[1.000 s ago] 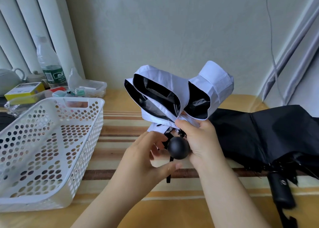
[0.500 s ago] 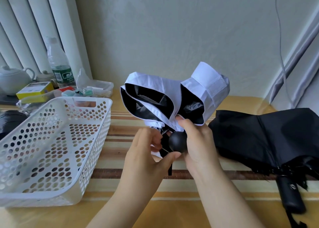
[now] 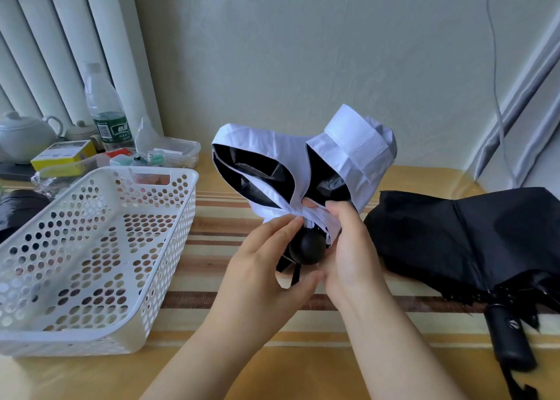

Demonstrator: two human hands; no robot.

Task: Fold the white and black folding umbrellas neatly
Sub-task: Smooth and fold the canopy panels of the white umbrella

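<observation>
Roughly mid-task: the black umbrella [image 3: 460, 239] lay collapsed but loose and unwrapped on the striped table [image 3: 212, 366] right of the white basket [image 3: 91, 248], long axis running left-back to right-front with its handle toward the near right corner, untouched. Nearer the basket, the white umbrella [image 3: 303, 163] was held upright above the table, axis near vertical, round black handle knob [image 3: 307, 248] pointing at the camera, canopy panels still billowing open, so pleating, wrapping and strapping remained. Left hand [image 3: 263, 266] pinched fabric just above the knob; right hand [image 3: 348, 248] gripped the gathered folds beside it.
</observation>
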